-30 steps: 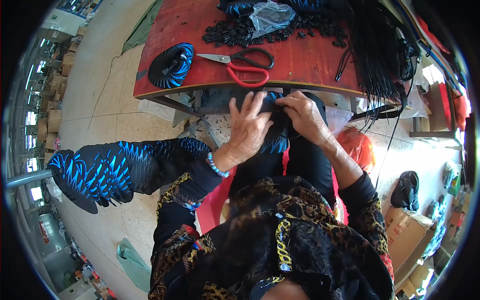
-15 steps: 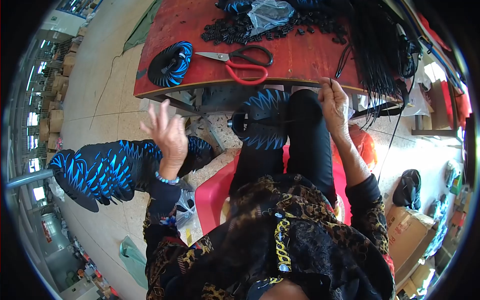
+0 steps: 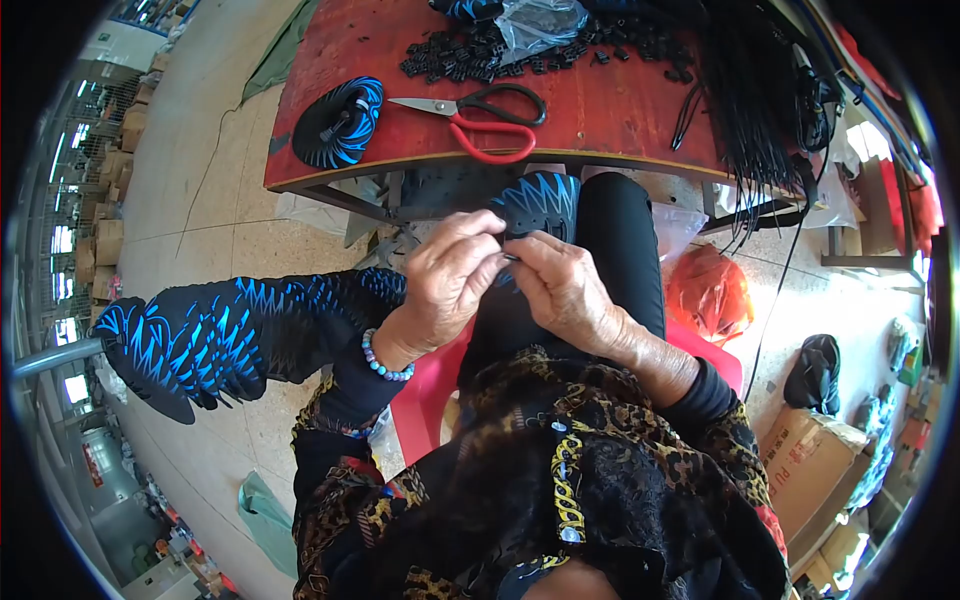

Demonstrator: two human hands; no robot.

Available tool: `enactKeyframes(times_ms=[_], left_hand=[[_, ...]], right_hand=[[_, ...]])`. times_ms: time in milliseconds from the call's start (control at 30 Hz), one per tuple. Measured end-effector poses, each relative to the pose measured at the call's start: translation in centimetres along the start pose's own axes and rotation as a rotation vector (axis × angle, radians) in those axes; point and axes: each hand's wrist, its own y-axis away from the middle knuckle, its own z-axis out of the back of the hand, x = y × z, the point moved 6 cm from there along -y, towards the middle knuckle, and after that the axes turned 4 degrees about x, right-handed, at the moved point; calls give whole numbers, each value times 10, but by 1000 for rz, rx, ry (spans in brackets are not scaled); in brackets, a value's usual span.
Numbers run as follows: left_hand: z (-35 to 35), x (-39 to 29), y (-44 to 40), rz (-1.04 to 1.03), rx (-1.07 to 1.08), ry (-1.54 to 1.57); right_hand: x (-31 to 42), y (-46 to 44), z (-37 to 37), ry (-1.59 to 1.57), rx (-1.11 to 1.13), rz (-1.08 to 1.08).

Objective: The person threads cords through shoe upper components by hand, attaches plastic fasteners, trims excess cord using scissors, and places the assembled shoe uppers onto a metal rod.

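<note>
Over my lap both hands meet, fingertips nearly touching. My left hand (image 3: 455,272), with a beaded bracelet (image 3: 386,368) at its wrist, pinches a thin black cord (image 3: 508,250). My right hand (image 3: 565,290) also has thumb and forefinger closed on this cord; most of it is hidden by the fingers. Just beyond the hands, a black shoe upper (image 3: 541,203) with blue zigzag lines lies on my left thigh, partly covered by the hands. Another upper (image 3: 340,122), rounded into shape, rests on the red table (image 3: 590,115) beside red-and-black-handled scissors (image 3: 492,138).
Many small black clips (image 3: 455,58) are strewn at the table's back near a clear plastic bag (image 3: 540,25). Black cords (image 3: 745,130) hang off its right side. Stacked uppers (image 3: 220,335) sit on a metal rod at left. A red bag (image 3: 710,295) and carton (image 3: 812,465) stand at right.
My hands were wide apart, the left spread open and the right raised near the table edge. Both have come together over my lap, and the left has closed on the cord.
</note>
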Motion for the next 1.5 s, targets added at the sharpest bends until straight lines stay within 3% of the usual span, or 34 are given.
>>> enactKeyframes(times_ms=[67, 200, 367, 533, 733, 1033, 1400, 1500], left_hand=[[-10, 6, 3, 24, 38, 48], [-31, 27, 12, 182, 130, 33], [-30, 40, 3, 356, 242, 122], [-35, 52, 5, 472, 351, 169], [-40, 56, 2, 510, 405, 157], [-50, 60, 3, 614, 496, 234], [-60, 59, -5, 473, 622, 283], [-62, 51, -9, 431, 653, 110]], right_hand=[[-15, 12, 4, 16, -12, -36], [-66, 44, 3, -140, 33, -478], [-70, 48, -6, -128, -39, -446], [-69, 44, -8, -113, 25, -500], [-79, 44, -17, -133, 22, -569], [-60, 37, -9, 210, -5, -515], [-65, 45, -9, 152, 5, -432], [-67, 44, -17, 192, 17, -386]])
